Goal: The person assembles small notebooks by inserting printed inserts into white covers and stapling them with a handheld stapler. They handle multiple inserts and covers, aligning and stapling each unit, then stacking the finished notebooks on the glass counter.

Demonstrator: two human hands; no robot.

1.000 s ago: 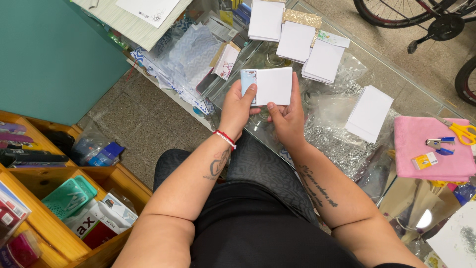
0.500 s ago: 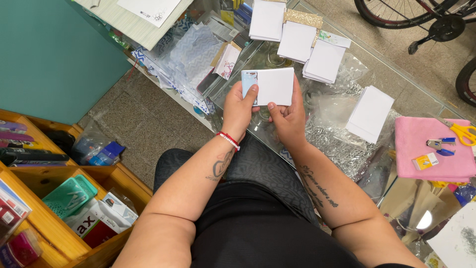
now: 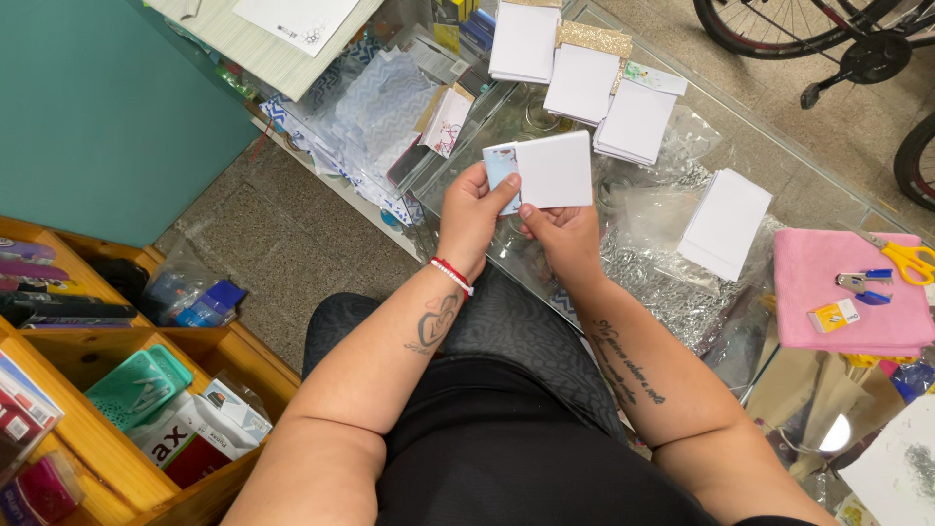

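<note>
White card stack (image 3: 553,169) is sitting pinched between both my hands: my left hand (image 3: 469,212) is gripping its left end and my right hand (image 3: 562,232) is clamping its lower edge, above the glass table (image 3: 740,117). More white stacks (image 3: 726,222) are lying around it among clear plastic bags (image 3: 662,282), with a pink cloth (image 3: 828,282) carrying scissors (image 3: 911,258) at the right. Wooden crates (image 3: 117,458) are crowding my left side, and bare stone floor (image 3: 263,244) is lying open between them and the table edge.

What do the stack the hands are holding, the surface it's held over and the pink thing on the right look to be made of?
White stack, held by left hand and right hand: likely matte paper or card, with thin layered edges. Tabletop: glass, as it is see-through and reflective. Pink pad: probably soft cloth or felt, non-shiny with rounded edges.
</note>
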